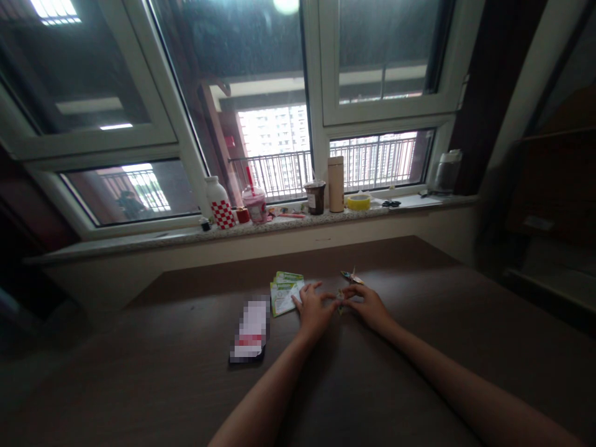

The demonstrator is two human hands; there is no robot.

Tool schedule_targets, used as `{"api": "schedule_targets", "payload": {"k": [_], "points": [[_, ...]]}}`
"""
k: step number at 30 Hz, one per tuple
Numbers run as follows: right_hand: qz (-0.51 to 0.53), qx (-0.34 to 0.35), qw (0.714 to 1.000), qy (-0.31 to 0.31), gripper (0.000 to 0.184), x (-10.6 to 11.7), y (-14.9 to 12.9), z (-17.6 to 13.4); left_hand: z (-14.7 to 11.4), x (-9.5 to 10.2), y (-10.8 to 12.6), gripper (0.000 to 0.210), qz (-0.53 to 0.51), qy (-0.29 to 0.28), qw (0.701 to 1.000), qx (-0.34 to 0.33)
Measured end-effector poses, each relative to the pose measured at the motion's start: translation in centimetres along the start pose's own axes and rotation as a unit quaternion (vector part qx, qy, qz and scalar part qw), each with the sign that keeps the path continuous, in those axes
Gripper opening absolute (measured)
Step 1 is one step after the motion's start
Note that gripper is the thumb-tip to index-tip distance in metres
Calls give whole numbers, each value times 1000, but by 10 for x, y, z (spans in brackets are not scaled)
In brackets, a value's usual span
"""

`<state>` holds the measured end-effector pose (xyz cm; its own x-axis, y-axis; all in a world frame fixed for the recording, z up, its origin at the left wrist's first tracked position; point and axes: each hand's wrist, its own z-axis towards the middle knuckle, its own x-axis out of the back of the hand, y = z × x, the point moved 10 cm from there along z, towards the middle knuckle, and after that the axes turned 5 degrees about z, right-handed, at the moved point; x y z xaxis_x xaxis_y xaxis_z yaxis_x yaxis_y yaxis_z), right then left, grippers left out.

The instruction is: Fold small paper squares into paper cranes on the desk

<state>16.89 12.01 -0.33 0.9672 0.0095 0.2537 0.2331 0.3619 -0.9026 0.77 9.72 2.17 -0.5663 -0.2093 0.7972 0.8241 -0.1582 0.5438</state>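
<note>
Between the fingertips of both hands is a small piece of folded patterned paper (pixel 341 304), largely covered by the fingers. My left hand (pixel 315 308) pinches its left side with thumb and index finger, while the other fingers spread toward a few green-and-white printed paper sheets (pixel 284 298) beside it. My right hand (pixel 367 307) is closed on the paper's right side. Just beyond the right hand lies a small folded-paper figure (pixel 352 277) with pointed ends, like an origami crane. A phone-like object (pixel 250 329), blurred out, lies left of my left forearm.
Hands and papers are over a dark brown table (pixel 186 397). Behind it, a stone windowsill (pixel 284 225) bears a checkered bottle (pixel 221 205), a pink drink cup (pixel 254 205), a dark drink cup (pixel 315 197), a tan flask (pixel 336 185), a yellow tape roll (pixel 358 202) and a clear jug (pixel 447 172).
</note>
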Motion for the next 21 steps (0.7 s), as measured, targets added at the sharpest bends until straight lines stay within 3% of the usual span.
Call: {"api": "schedule_targets", "payload": {"k": [5, 9, 21], "points": [[-31, 16, 999, 19, 29, 6, -4, 2, 0, -3, 2, 8, -9, -4, 1000, -11], [-90, 54, 994, -6, 21, 2, -12, 2, 0, 0, 2, 10, -21, 1, 1000, -4], [-117, 47, 992, 16, 17, 5, -2, 0, -2, 4, 11, 3, -34, 0, 999, -11]]}}
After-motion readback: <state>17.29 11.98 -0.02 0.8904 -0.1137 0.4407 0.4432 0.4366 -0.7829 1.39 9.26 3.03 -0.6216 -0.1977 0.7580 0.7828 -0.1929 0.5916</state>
